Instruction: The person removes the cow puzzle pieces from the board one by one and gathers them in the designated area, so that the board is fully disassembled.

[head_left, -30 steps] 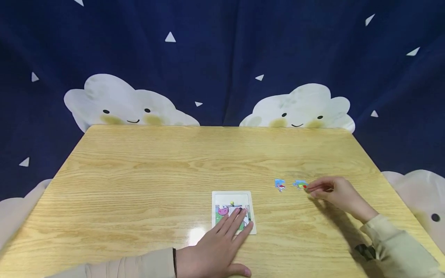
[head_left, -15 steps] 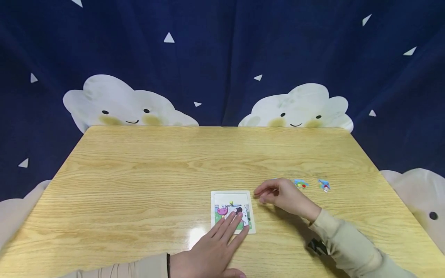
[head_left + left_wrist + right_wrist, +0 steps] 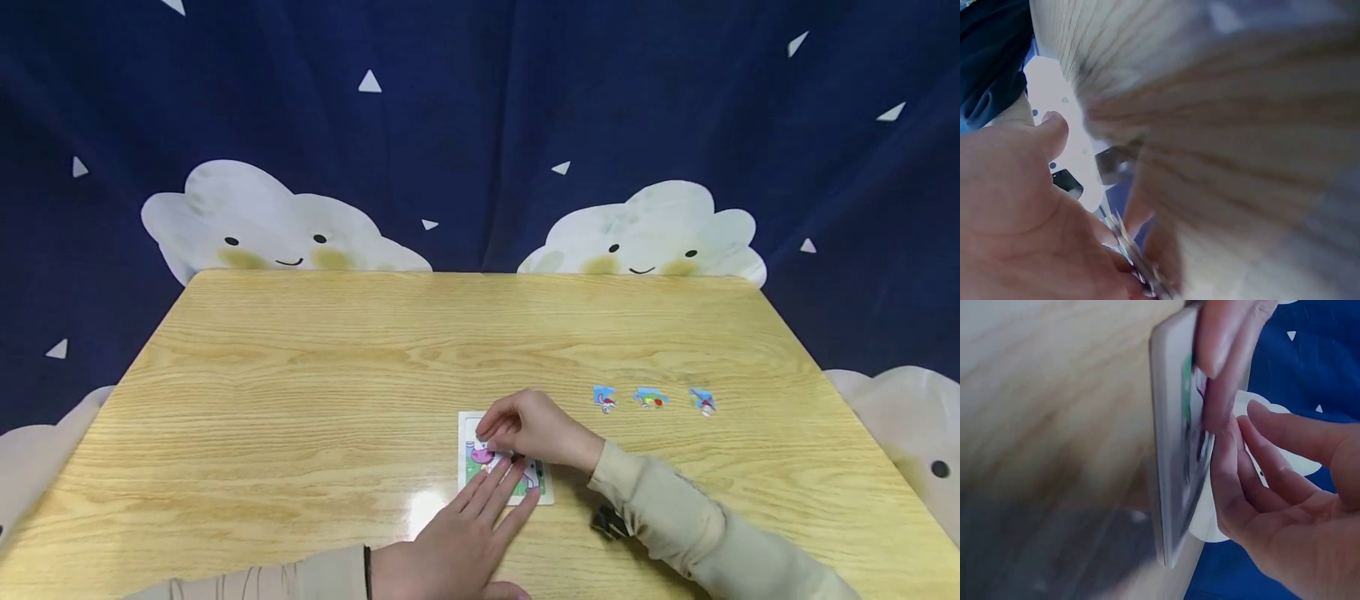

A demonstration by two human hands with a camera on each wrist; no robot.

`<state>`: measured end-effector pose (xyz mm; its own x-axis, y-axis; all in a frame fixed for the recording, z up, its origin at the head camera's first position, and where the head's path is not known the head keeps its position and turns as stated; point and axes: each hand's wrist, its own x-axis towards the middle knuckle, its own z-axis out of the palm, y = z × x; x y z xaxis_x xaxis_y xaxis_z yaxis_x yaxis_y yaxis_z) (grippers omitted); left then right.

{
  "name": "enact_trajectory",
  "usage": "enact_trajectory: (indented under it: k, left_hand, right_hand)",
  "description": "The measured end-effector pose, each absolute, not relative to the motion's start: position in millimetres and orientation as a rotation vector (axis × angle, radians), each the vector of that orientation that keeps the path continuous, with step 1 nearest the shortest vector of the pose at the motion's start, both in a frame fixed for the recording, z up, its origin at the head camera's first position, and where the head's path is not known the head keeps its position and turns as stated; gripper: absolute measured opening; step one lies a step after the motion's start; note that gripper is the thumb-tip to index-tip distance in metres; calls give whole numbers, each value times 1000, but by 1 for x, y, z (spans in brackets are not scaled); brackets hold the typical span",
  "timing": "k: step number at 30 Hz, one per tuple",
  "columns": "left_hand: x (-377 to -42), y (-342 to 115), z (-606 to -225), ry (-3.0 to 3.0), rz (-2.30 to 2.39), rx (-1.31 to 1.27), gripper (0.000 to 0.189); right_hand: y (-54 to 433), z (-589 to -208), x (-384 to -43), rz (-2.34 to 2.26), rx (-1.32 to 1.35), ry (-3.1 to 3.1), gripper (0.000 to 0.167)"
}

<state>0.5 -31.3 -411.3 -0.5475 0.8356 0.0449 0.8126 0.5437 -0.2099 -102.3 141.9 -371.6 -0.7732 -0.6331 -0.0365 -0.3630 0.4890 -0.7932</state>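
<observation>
A small white-framed picture puzzle (image 3: 547, 492) lies on the table in the head view, printed with a pink-faced cow on green and blue. My left hand (image 3: 457, 533) rests flat on its lower part with fingers spread. My right hand (image 3: 536, 429) is bent over its upper part, thumb and fingers loosely curled, fingertips right at the cow's head. No piece shows between them. In the right wrist view the puzzle's frame (image 3: 1161, 456) stands edge-on, and the right fingertips (image 3: 1254, 409) are beside a left finger. The hands hide much of the picture.
Three loose jigsaw pieces lie in a row to the right: a left one (image 3: 604, 397), a middle one (image 3: 649, 398) and a right one (image 3: 702, 402). The wooden table (image 3: 300, 400) ends at a dark blue curtain (image 3: 480, 125) with printed clouds.
My right hand has moved left from beside the loose pieces to over the puzzle, uncovering the rightmost piece. My left hand has stayed on the puzzle, almost unmoved.
</observation>
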Motion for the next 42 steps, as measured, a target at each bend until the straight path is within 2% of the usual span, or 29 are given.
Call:
enact_trajectory:
  k: [24, 42]
  left_hand:
    - [2, -30, -410, -2607, 284, -1383, 93]
    - [0, -31, -405, -2687, 224, -1442, 94]
  right_hand:
    - [137, -372, -101, -1287, -680, 2335, 10]
    - [135, -375, -96, -1247, -710, 2437, 11]
